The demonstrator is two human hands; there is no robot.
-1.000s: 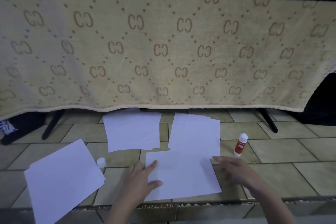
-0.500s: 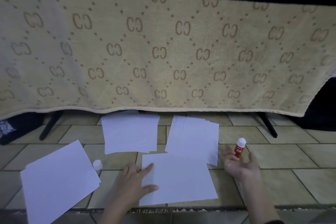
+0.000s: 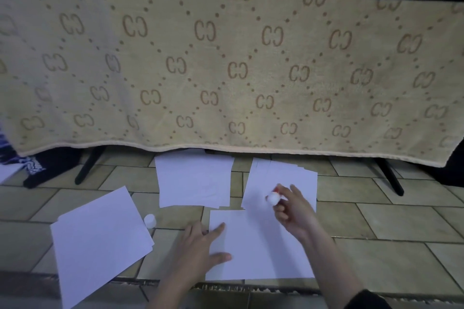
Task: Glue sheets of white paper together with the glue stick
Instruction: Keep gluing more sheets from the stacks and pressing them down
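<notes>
Under the flat, spread left hand (image 3: 200,246) lies a paper sheet (image 3: 258,246); the right hand (image 3: 292,211) beside it grips the glue stick (image 3: 273,197).

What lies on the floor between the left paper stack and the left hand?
Head view: a small white glue cap on bare tile, between the stack and the left hand.

Most of the red-and-white glue stick (image 3: 274,197) is hidden inside the curled fingers of the person's right hand (image 3: 292,211); only its blurred white end and a sliver of red show. The lower sheets of the fanned stack of white paper (image 3: 281,178) at 12 o'clock from that hand are covered, so their count cannot be told. At 9 o'clock, the picture's edge cuts off a blue-and-white patterned cloth (image 3: 31,167).
</notes>
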